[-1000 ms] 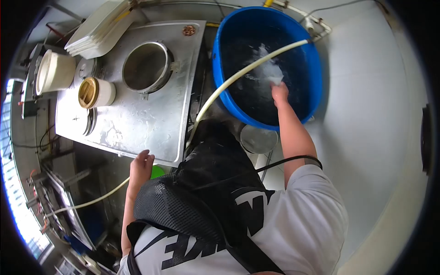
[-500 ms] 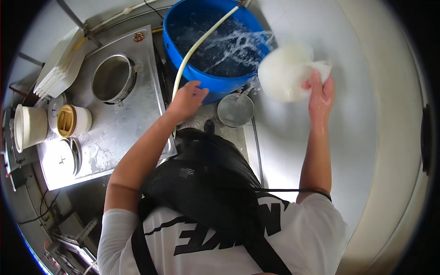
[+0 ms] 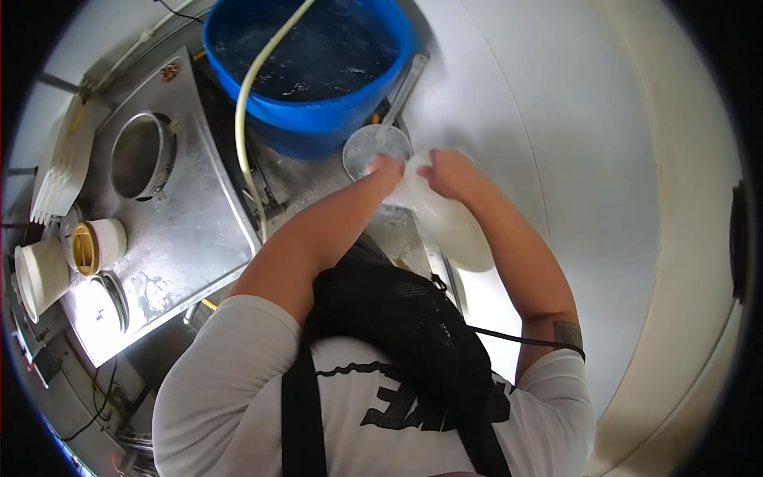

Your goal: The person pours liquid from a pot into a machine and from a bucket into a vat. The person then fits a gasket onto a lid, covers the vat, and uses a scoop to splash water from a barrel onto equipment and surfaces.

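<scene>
A wet-looking, whitish translucent bag (image 3: 453,226) hangs bulging in front of me, its full part sagging down and to the right. My right hand (image 3: 451,173) is closed on the bag's gathered upper end. Close beside it, my left hand (image 3: 387,172) is closed at the bag's left edge, its fingertips partly hidden. Just beyond my hands stands a round grey vessel (image 3: 367,145) with a long handle rising from it. Behind that is a large blue tub (image 3: 318,115) of dark water, a cream hose (image 3: 245,95) crossing its rim.
A steel counter (image 3: 187,203) on the left bears a metal pot (image 3: 143,155), a white tub with a tan lid (image 3: 99,245), another white tub (image 3: 41,274) and stacked white trays (image 3: 67,163). A pale wall (image 3: 588,159) rises on the right.
My right hand has brought the bag down and left from beside the tub. My left hand has moved right to meet it. The splashing water has stopped, and the view has shifted right.
</scene>
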Demonstrator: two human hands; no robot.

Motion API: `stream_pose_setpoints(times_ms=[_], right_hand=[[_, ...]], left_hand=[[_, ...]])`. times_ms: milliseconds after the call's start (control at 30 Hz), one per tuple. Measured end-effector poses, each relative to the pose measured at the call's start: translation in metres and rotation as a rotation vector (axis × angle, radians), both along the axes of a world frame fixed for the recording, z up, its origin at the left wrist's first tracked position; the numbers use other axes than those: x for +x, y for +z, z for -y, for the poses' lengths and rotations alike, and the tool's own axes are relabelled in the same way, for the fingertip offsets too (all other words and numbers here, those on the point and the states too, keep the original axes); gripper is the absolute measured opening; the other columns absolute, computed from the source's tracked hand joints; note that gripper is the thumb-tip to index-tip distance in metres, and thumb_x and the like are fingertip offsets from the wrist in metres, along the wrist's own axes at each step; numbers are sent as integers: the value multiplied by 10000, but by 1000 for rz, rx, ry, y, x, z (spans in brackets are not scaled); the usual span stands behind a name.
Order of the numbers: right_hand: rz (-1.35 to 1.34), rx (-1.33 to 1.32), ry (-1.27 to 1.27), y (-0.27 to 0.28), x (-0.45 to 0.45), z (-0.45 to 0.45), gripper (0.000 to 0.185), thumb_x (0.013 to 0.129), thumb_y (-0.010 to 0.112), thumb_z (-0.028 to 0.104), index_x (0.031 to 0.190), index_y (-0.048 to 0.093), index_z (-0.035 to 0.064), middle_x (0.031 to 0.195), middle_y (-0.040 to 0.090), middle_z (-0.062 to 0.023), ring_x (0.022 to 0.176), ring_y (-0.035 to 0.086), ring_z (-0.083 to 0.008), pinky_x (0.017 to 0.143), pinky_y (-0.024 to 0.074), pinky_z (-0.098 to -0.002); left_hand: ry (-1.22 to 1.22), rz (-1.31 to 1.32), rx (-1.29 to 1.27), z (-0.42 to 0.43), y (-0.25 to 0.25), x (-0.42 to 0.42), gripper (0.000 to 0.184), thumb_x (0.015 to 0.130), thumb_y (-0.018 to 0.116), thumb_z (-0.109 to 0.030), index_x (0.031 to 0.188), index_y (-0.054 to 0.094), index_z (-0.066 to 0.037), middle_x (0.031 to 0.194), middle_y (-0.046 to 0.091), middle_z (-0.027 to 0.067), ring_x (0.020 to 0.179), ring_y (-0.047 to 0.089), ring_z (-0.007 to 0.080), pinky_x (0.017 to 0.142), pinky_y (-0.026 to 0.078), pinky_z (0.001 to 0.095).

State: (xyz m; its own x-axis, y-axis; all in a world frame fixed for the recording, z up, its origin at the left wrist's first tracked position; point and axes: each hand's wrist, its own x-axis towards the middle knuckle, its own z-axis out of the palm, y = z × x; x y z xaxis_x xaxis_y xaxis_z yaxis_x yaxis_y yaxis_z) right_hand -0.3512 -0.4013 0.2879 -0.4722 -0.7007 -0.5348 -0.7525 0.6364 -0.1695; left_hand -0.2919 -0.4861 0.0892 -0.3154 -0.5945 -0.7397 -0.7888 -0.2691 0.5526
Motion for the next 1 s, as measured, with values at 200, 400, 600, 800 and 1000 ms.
stream_pose_setpoints(times_ms=[200,400,600,800,1000], right_hand=[[-76,29,-82,28,-44,-9,401,956,650,364,1078,698,-15,1099,701,-276,1039,664,-451,896,518,-530],[-147,-30,-132,47,-54,-67,422,959,656,385,1067,690,-21,1086,702,-268,1035,659,-452,905,507,-511],[-45,106,-142,9,-35,-83,383,955,663,357,1067,712,-7,1127,708,-251,1079,665,-432,927,520,-503],[-122,31,73,31,-19,1,395,950,669,363,1157,686,27,1115,716,-228,1080,669,-412,919,526,-512],[-399,-824,214,121,-13,98,368,952,679,311,1209,638,50,1095,705,-225,1039,659,-420,882,527,-514]], left_hand=[[-964,-482,-892,-14,-21,-42,186,794,697,-180,898,704,-26,961,719,152,921,702,357,793,577,480],[-415,-505,208,-21,10,-55,284,882,622,-228,1043,745,-29,1074,719,165,1070,694,364,859,580,460],[-913,-273,-739,60,28,6,399,965,589,-303,1236,675,-23,1319,636,221,1171,655,396,998,523,518],[-384,-236,-736,167,62,98,524,954,639,-350,1326,602,16,1295,645,248,1275,568,420,1110,426,490],[-312,-77,-1064,199,72,255,719,873,739,-358,1444,498,7,1492,459,261,1411,371,458,1184,298,561]])
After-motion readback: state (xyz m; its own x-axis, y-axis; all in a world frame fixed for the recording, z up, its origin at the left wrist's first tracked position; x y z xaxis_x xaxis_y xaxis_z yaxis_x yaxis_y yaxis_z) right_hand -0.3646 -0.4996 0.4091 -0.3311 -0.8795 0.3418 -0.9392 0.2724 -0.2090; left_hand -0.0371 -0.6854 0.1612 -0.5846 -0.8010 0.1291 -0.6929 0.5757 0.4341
